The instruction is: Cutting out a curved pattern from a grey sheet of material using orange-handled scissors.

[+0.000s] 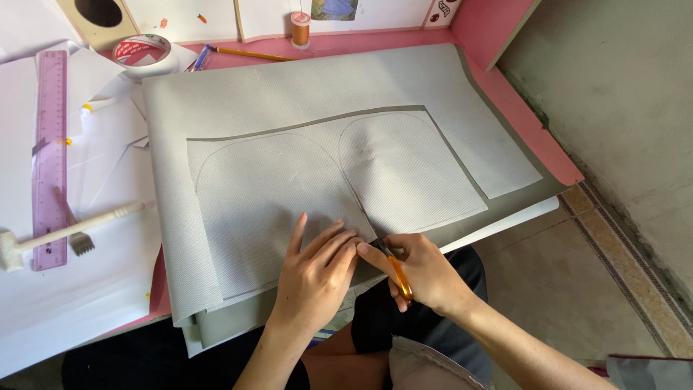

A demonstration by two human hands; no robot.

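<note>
Nearby, ruler (pixel 50 155), mallet (pixel 65 235) and tape roll (pixel 142 52) flank grey fabric (pixel 289 144).

Left hand (pixel 314 271): palm down, flat, fingers spread and pointing up-right, thumb splayed to left; wrist straight, bare forearm running down toward body. Right hand (pixel 422 271): curled in closed grip, knuckles up, forefinger stretched left, its tip touching left hand's fingertips; bare forearm entering from lower right, angled up-left. Both hands close together in low centre of view, above lap.
</note>
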